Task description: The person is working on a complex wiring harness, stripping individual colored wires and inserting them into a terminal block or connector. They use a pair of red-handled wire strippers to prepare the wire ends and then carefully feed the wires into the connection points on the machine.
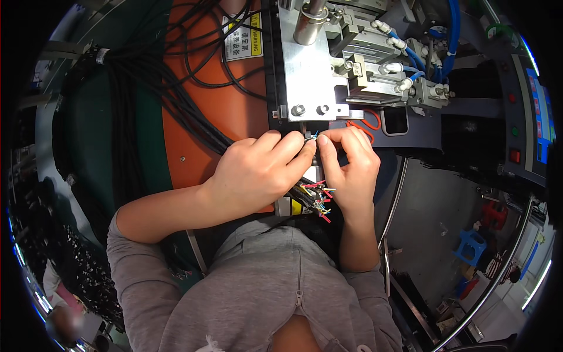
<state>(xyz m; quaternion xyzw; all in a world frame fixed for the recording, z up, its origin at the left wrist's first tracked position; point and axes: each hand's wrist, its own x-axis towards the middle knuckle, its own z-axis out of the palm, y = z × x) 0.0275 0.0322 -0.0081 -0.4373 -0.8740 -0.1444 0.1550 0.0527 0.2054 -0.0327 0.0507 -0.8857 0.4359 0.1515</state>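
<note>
My left hand (258, 173) and my right hand (347, 170) meet at the foot of a grey metal machine head (308, 70). Both pinch the thin coloured wires (315, 135) at the end of a black cable, fingertips almost touching, right under the machine's jaws. Below my hands a bunch of black cables ends in several short stripped coloured wires (319, 200), red, green, yellow and blue. The cable I hold is mostly hidden under my left palm.
A thick bundle of black cables (146, 100) runs over an orange panel (199, 117). Pneumatic cylinders with blue hoses (416, 58) sit at the machine's right. A control panel with red and green buttons (515, 135) stands far right. A blue stool (470, 246) is on the floor.
</note>
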